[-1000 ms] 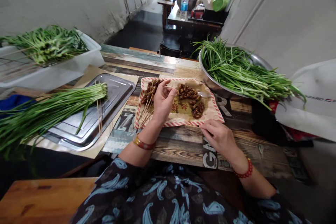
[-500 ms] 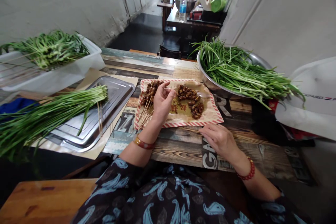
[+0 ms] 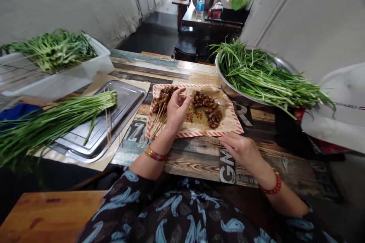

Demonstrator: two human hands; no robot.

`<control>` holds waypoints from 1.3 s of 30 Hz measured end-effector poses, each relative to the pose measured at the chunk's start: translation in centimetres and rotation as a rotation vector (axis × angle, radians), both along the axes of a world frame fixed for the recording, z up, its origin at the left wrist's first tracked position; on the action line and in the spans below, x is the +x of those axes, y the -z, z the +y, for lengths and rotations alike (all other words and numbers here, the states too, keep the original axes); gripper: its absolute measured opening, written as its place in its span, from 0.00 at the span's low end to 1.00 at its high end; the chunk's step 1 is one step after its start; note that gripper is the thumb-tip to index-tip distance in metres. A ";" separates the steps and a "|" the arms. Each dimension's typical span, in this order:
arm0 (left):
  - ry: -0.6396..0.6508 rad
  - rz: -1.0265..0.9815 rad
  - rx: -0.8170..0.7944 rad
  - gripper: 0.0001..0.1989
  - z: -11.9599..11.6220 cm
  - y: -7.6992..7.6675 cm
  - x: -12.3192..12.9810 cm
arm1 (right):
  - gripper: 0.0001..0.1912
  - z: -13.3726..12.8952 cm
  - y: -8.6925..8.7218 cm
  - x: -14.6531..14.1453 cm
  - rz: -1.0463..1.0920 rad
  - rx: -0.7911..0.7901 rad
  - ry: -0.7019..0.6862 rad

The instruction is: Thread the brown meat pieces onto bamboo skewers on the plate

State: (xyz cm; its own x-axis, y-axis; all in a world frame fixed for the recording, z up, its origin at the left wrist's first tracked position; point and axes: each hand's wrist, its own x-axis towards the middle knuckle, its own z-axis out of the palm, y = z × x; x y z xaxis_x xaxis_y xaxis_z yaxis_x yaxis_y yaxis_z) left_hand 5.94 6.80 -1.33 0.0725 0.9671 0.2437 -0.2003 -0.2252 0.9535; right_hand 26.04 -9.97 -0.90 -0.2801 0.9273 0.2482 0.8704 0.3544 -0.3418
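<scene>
My left hand (image 3: 178,112) is over the left half of a red-striped paper sheet (image 3: 225,127), thumb and forefinger pinched; what they hold is too small to tell. Dark glazed pieces on skewers (image 3: 164,97) lie beside it, their thin sticks (image 3: 157,123) pointing toward me. More glazed pieces (image 3: 203,100) sit in a loose pile at the sheet's middle and right. My right hand (image 3: 238,148) rests near the sheet's lower right edge, its fingers closed on thin wooden sticks (image 3: 212,141) lying on the table.
Green stalks (image 3: 85,110) and sticks lie on a metal tray (image 3: 137,95) at the left. Behind it stands a white tub (image 3: 99,60) of greens. A steel bowl (image 3: 239,93) of long green leaves is at the right. A bottle (image 3: 200,2) stands on a far table.
The view has shifted slightly. My right hand has moved a little to the right along the sticks. My left hand keeps its pinched pose over the sheet.
</scene>
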 end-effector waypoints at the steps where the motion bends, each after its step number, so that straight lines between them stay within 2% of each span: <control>1: 0.001 -0.002 0.001 0.21 0.0 0.0 0.0 | 0.11 0.0 0.1 0.0 0.003 0.002 0.004; 10: 0.012 0.007 0.002 0.22 -0.1 -0.2 0.0 | 0.11 -0.1 0.3 0.1 -0.059 0.004 -0.016; 23: 0.004 0.033 0.078 0.21 0.3 0.7 0.1 | 0.13 -0.6 -0.7 0.1 -0.172 0.006 -0.038; 29: 0.020 0.015 0.056 0.20 0.2 0.5 0.2 | 0.14 -0.7 -0.6 0.2 -0.222 0.033 -0.047; 36: 0.027 -0.005 0.008 0.20 -0.2 -0.2 0.2 | 0.14 -0.6 -0.6 0.3 -0.222 0.036 -0.132; 39: 0.029 0.007 0.000 0.20 -0.3 -0.3 0.1 | 0.13 -0.7 -0.6 0.4 -0.198 0.049 -0.118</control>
